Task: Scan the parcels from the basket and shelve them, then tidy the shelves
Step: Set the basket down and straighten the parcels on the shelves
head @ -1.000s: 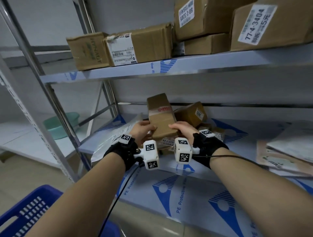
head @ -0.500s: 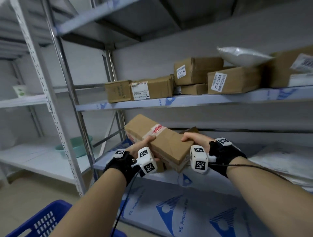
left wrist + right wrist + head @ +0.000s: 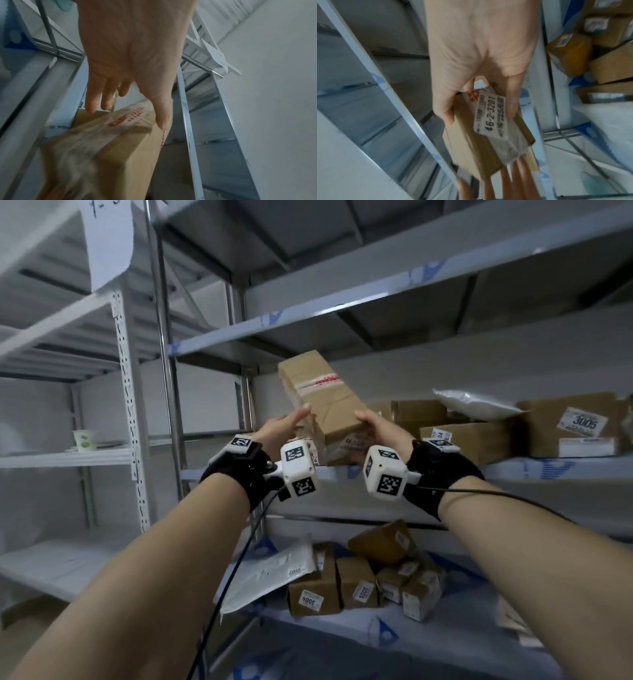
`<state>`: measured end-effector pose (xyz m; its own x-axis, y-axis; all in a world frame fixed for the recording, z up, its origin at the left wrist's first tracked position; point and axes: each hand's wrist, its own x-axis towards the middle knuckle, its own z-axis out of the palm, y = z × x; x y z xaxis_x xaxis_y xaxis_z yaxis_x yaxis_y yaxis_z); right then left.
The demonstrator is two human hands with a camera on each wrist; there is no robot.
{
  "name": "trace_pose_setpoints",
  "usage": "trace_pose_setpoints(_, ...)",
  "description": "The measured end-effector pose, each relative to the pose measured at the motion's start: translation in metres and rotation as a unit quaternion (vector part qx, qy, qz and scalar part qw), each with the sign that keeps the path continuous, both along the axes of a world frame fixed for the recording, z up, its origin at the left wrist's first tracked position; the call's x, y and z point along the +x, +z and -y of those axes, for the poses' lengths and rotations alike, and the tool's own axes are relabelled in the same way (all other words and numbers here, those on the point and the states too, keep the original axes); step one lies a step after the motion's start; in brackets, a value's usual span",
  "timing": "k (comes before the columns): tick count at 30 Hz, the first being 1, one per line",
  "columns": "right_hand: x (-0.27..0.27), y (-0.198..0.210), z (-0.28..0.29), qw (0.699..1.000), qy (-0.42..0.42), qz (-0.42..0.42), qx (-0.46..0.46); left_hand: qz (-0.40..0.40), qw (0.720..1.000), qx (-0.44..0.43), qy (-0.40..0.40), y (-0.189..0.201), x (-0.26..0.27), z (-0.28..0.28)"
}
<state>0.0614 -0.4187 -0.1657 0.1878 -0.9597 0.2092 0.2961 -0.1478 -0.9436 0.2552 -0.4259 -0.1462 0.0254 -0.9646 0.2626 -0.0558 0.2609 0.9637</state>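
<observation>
- The metal shelving unit (image 3: 376, 302) now fills the head view up to its upper tiers; a second ago the gaze sat on the low shelf, so the work appears to have turned from picking up to placing.
- The middle shelf (image 3: 548, 467) already carries labelled cartons and a white poly mailer (image 3: 476, 402) to the right; the likely free spot is at its left end.
- The long cardboard parcel (image 3: 325, 402), lifted off the lower shelf's pile, is held tilted in the air above the middle shelf's front edge.
- The left hand (image 3: 284, 422) clasps the parcel's left side, thumb on top.
- The right hand (image 3: 380, 426) grips its near end beside the label, which probably reads 46-2-32201, though blurred.
</observation>
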Motion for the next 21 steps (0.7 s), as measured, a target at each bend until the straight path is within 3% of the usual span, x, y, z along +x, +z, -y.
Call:
trace_pose_setpoints(2, 0.008, 0.017, 0.012, 1.000, -0.027, 0.011, -0.006, 0.037, 0.999, -0.025, -0.003, 0.007, -0.006, 0.005)
trace_pose_setpoints(6, 0.025, 0.034, 0.051, 0.997, -0.068, -0.017, -0.014, 0.032, 0.996, -0.059, -0.062, 0.012, -0.011, 0.033)
trace_pose_setpoints(11, 0.023, 0.029, 0.111, 0.988, -0.122, -0.094, -0.013, 0.033, 0.996, -0.076, -0.039, 0.013, -0.014, 0.084)
trace_pose_setpoints(16, 0.021, 0.030, 0.127, 0.985, -0.149, -0.083, -0.005, 0.044, 0.996, -0.078, -0.020, 0.012, -0.021, 0.104)
trace_pose_setpoints(21, 0.009, 0.036, 0.130, 0.980, -0.165, -0.116, 0.008, 0.114, 0.990, -0.084, -0.002, 0.015, -0.032, 0.114)
